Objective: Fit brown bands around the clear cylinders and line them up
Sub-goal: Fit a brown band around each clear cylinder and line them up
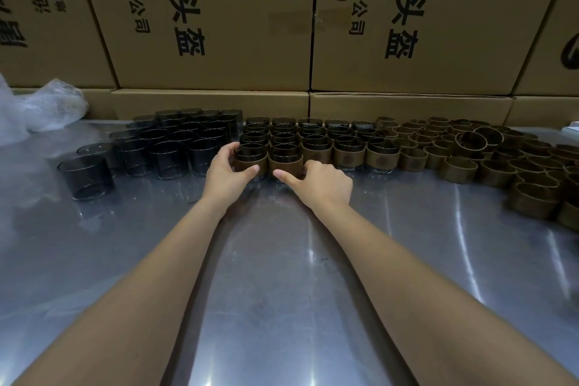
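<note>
**Both hands on front-row banded cylinders, steel table**

Far left: crumpled clear plastic wrap (47, 103) on the table edge, by the boxes. Next, a cluster of bare dark-tinted clear cylinders (169, 147), no bands, upright, packed in rough rows; one stray bare cylinder (86, 177) sits nearest the camera at front left, a bit apart from the rest.

Center: block of banded cylinders (313, 141) in neat rows, each w/ a brown band round its lower half, touching their neighbours. Left hand (227, 171) curls round the front-left banded cylinder (250, 161): fingers wrap its left side & rim, thumb pressed on the band's front. Right hand (319, 180) is at the next banded cylinder (286, 161) just beside it: thumb stretched out touching the band low at front, fingers curled at its right side. Whether those fingers fully clasp it, can't tell. The two cylinders touch, in line w/ the front row.

Right: big heap of loose brown bands (470, 150), empty rings, some standing, some stacked, spreading to the frame's right edge.

Behind all: wall of cardboard boxes (219, 25) w/ black print. Stainless steel table (282, 276) underneath, shiny, scuffed.
</note>
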Tool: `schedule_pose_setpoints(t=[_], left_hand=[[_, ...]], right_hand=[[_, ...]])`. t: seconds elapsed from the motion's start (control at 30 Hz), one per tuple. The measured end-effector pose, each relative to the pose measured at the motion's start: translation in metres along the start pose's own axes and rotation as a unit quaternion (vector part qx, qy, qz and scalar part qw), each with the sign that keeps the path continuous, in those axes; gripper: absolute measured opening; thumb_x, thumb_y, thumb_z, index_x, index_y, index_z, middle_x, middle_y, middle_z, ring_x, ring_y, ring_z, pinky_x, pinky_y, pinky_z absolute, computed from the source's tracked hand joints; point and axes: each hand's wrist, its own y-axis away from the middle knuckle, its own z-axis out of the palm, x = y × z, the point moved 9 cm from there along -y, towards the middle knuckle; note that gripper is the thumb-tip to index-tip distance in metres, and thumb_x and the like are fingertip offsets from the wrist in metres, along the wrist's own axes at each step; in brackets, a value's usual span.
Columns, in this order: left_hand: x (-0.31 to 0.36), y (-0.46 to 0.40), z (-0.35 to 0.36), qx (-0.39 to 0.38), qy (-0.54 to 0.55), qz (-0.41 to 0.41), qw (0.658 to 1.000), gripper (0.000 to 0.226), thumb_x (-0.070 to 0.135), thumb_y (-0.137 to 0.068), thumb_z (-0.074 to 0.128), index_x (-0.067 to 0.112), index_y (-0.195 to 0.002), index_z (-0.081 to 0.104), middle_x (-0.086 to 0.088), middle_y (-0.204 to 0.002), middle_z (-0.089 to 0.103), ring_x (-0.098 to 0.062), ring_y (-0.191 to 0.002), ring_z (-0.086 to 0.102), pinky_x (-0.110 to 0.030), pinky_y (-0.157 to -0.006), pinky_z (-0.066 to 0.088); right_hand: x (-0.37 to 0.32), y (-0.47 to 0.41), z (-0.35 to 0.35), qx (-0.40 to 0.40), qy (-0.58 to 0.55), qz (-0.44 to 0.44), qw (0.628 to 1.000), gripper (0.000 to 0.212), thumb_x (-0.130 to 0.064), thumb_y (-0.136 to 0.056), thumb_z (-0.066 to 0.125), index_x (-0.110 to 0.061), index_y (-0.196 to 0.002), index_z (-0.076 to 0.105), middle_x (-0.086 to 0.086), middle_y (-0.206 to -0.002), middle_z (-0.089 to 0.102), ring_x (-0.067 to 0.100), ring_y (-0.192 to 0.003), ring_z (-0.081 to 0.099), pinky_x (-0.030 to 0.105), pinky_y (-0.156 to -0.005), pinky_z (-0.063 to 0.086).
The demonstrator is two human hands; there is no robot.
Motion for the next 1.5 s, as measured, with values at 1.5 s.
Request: schedule_pose_setpoints(t=[1.5], left_hand=[[-0.034,0.033,-0.154,0.127,-0.517,-0.001,0.846,0.045,0.033,-0.093,0.048,-0.006,-0.107,0.064,-0.022,-0.132,0.04,-0.037,-0.128,0.028,-0.051,-0.116,0.003]], right_hand=[[-0.02,0.143,-0.053,-0.086,-0.115,-0.187,0.972,0.009,-0.039,-0.093,0.051,-0.03,-0.091,0.052,-0.017,-0.068,0.045,0.008,-0.097,0.043,0.026,-0.065,0.031]])
